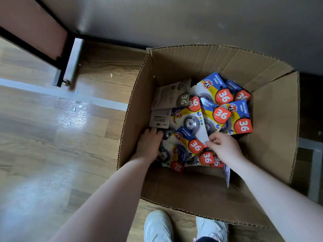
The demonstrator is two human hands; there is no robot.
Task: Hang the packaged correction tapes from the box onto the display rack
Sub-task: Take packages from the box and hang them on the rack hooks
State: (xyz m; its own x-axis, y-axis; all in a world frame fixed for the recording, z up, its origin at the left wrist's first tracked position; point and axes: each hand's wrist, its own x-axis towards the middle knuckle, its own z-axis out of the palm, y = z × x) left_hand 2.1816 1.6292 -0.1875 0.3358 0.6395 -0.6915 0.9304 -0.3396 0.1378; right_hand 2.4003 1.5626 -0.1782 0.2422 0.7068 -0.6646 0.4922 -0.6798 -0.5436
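Looking straight down into a big corrugated cardboard box (272,137) sitting on a glossy wood-plank floor (52,137). The box flaps stand up all around, raw brown, with that wavy fluted edge showing along the cut rims. Inside is a loose heap of packaged correction tapes (222,109), all jumbled and overlapping at odd angles. Each one is a flat card with a clear blister bubble over a round dark tape wheel. The card fronts are blue and yellow with a fat orange badge reading "36" and a little "PET" roundel. A couple of them lie face down near the left wall of the box, showing pale grey backs with small print.

My left hand (150,144) is down in the box by its left wall, palm down, fingers fairly straight and lying on top of the packs there. I can't tell if the thumb is hooked under anything. My right hand (223,145) is in the middle of the pile, its fingers curled together and pinching the white edge of one pack (192,119).

White sneakers (158,226) poke in at the bottom, just by the near flap. Up top left there's a black metal frame leg (64,67) with a pinkish panel against a grey wall.
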